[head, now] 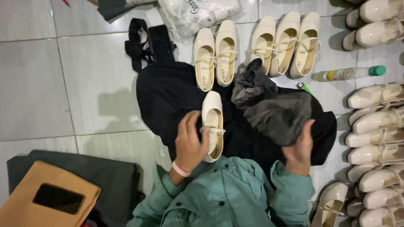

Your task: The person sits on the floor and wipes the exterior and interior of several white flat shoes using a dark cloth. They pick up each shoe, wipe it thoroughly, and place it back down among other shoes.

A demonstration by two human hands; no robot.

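Teal sleeves frame the view. On the black cloth (168, 96), the left hand (190, 145) clasps a cream shoe (212, 126) by its side, light and fairly stiff; the right hand (299, 147) clenches a soft grey rag (277, 113) beside it.

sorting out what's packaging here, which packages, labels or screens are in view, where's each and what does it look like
Plastic bag: top centre on the tiles, crumpled, clear-white, dark print.
Bottle: right, lying beside the shoes, clear, green cap, yellow label band.
Insole labels: inside the cream shoes in the top row, small dark print.
Phone: bottom left on a tan folder, flat black rectangle, screen dark.
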